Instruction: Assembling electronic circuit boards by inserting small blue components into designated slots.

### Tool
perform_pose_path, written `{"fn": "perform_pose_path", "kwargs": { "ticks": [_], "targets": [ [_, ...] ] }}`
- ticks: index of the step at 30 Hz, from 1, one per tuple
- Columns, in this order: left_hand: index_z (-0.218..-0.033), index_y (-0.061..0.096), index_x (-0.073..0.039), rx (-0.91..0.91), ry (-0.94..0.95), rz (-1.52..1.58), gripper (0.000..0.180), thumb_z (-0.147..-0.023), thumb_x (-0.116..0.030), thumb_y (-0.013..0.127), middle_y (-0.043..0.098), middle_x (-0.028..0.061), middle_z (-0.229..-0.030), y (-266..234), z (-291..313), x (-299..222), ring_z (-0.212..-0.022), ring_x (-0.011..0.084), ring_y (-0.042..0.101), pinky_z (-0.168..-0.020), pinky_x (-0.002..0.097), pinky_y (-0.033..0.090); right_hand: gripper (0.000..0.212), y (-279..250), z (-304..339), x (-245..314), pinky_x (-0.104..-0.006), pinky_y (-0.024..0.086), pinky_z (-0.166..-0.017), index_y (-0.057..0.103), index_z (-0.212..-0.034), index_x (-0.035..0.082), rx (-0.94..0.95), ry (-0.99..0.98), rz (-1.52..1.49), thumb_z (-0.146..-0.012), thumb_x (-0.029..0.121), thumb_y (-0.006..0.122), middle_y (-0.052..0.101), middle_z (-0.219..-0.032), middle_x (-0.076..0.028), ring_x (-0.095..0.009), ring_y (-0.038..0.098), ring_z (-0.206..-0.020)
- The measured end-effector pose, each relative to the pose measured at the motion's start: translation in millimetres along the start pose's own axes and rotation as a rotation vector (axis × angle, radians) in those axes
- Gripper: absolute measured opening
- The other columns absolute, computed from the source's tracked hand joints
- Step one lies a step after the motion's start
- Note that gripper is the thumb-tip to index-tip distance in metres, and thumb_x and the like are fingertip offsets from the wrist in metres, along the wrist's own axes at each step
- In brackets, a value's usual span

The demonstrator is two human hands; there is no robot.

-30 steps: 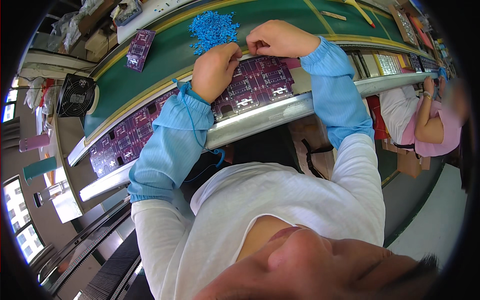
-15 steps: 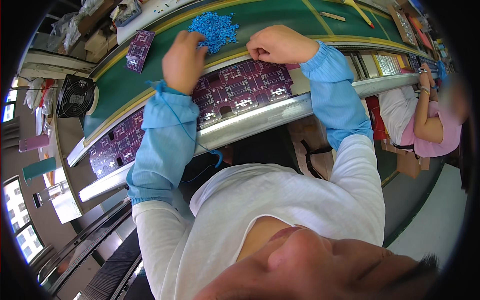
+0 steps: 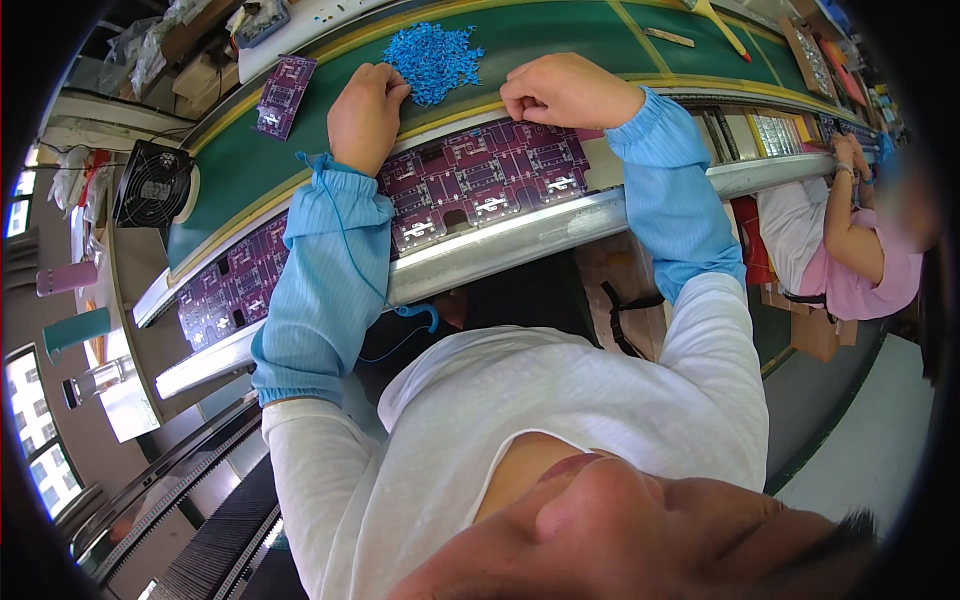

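A heap of small blue electronic components [image 3: 432, 62] lies on the green belt. At its left edge is my left hand [image 3: 366, 115], with thumb and fingertips pressed together; whatever may be between them is too small to make out. My right hand [image 3: 568, 92] is curled over the far edge of a purple circuit board [image 3: 490, 180], right of the heap, its fingertips closed and partly hidden. That board rests on the metal rail in front of me. Further left along the rail lies another purple board section [image 3: 235, 285], partly covered by my left sleeve. A blue cord [image 3: 350, 235] hangs from my left wrist.
A separate purple board [image 3: 285, 97] lies on the belt at far left, near a black fan [image 3: 152, 188]. A yellow-handled brush [image 3: 722, 28] and a small strip [image 3: 669, 37] lie at far right. Another person [image 3: 850, 220] works along the line on the right.
My left hand has drawn back slightly from the heap, and its fingers have come together. The right hand stays over the board's far edge, almost unmoved.
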State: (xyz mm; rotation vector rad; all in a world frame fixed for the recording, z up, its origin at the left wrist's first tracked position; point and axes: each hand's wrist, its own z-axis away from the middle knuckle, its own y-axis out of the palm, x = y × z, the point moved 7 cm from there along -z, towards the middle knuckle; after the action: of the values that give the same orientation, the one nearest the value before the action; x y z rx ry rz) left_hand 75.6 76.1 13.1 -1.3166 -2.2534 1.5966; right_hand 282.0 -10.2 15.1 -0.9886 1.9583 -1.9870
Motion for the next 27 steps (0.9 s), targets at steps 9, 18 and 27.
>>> {"fn": "perform_pose_path", "kwargs": {
  "ticks": [9,18,27],
  "targets": [
    [-0.097,0.067,-0.008,-0.06,-0.003,0.167,0.008,-0.091,-0.012,0.069,0.068,0.0127,-0.097,-5,2,3,-0.088,0.0365,0.066,-0.073,0.0456,0.052,0.011,-6,-4,-4,-0.0385,0.053,-0.072,0.072,-0.099,0.009,0.012,-0.03,-0.127,-0.089,0.015,0.073,0.066,-0.087,-0.006,-0.024,0.067,-0.082],
    [-0.093,0.068,-0.009,-0.061,0.029,0.099,0.005,-0.089,-0.009,0.07,0.062,0.0107,-0.091,-8,-1,-1,-0.085,0.0349,0.065,-0.071,0.0449,0.052,0.019,5,-78,-21,-0.0416,0.056,-0.077,0.069,-0.111,0.015,-0.497,0.093,0.187,-0.093,0.023,0.071,0.069,-0.1,-0.005,-0.027,0.069,-0.091],
    [-0.1,0.07,-0.002,0.036,0.157,0.291,0.017,-0.085,0.005,0.07,0.069,0.0132,-0.093,-8,9,-30,-0.087,0.0294,0.069,-0.076,0.0367,0.054,0.011,-5,-62,-17,-0.0389,0.056,-0.075,0.072,-0.106,0.015,-0.654,0.063,0.118,-0.096,0.019,0.068,0.07,-0.097,-0.003,-0.027,0.069,-0.088]
  ]
}}
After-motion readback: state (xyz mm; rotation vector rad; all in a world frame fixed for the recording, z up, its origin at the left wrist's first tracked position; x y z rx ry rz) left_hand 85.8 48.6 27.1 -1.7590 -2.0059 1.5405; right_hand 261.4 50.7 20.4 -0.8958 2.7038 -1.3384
